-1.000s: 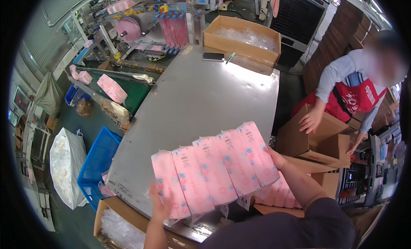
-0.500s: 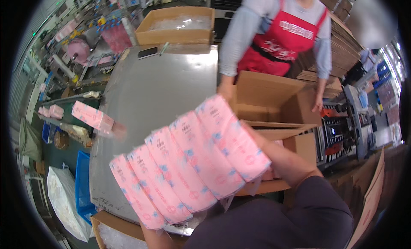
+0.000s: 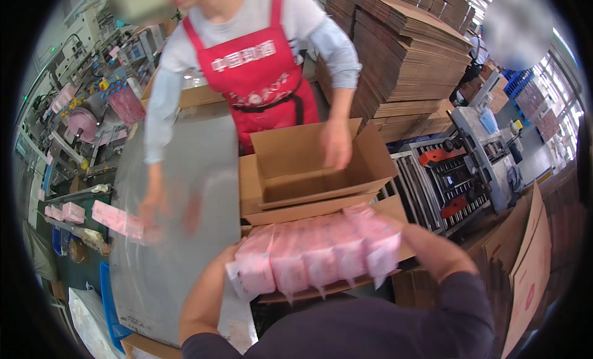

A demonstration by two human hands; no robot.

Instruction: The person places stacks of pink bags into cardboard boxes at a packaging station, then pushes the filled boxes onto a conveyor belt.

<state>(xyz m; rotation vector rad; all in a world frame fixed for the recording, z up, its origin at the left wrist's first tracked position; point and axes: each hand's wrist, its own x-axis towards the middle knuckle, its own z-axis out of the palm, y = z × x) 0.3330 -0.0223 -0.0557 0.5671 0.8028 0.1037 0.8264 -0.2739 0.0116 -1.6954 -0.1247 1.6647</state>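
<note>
We hold a row of packets [image 3: 318, 255] between our hands, the left hand [image 3: 230, 263] at its left end and the right hand [image 3: 411, 238] at its right end, just in front of an open cardboard box [image 3: 309, 173]. Behind the box stands a co-worker [image 3: 259, 62], one hand [image 3: 336, 144] over the box and the other reaching to another packet [image 3: 114, 218] on the tabletop [image 3: 179, 235] to our left. Stacked flat cardboard [image 3: 401, 50] lies behind and to the right, with a roller machine [image 3: 445, 180] right of the box.
</note>
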